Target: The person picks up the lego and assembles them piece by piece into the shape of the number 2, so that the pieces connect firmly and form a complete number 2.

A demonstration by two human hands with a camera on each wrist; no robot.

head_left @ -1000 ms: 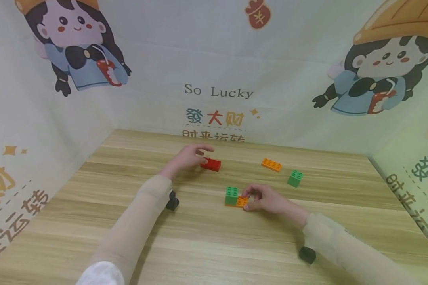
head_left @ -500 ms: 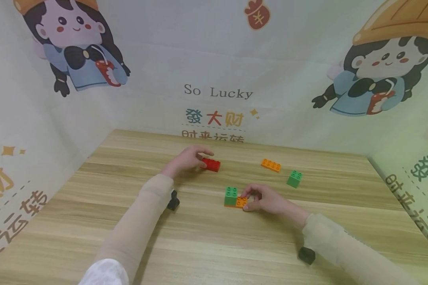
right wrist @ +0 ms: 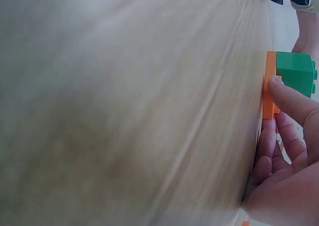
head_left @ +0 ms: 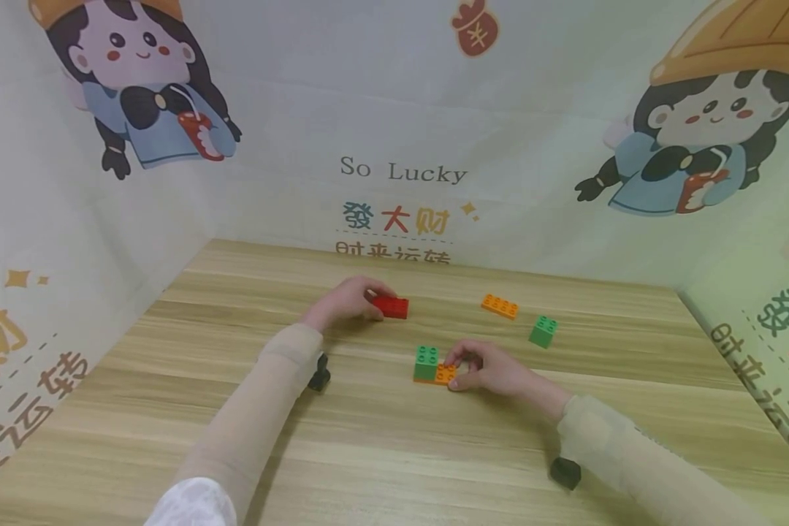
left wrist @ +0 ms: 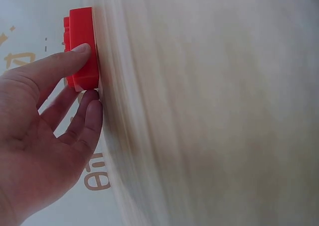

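On the table's far side my left hand (head_left: pixel 351 299) pinches the left end of a red building brick (head_left: pixel 394 307). In the left wrist view the thumb presses the near face of that red brick (left wrist: pixel 83 42), and the index fingertip is hidden behind it. My right hand (head_left: pixel 493 367) pinches the right end of an orange building plate (head_left: pixel 445 375), which lies flat on the table. A green brick (head_left: pixel 426 363) sits on the plate's left half, leaving the right-hand studs uncovered. The right wrist view shows the thumb along the orange plate's side (right wrist: pixel 269 86), below the green brick (right wrist: pixel 294 71).
Toward the back right lie a second orange plate (head_left: pixel 500 306) and another green brick (head_left: pixel 543 332). A white printed cloth (head_left: pixel 401 109) stands behind and beside the wooden table (head_left: pixel 381 453). Small black devices hang under both wrists.
My left thumb and fingers have lowered and closed onto the red brick, which has shifted very slightly. The right hand, orange plate and green brick stay in place.
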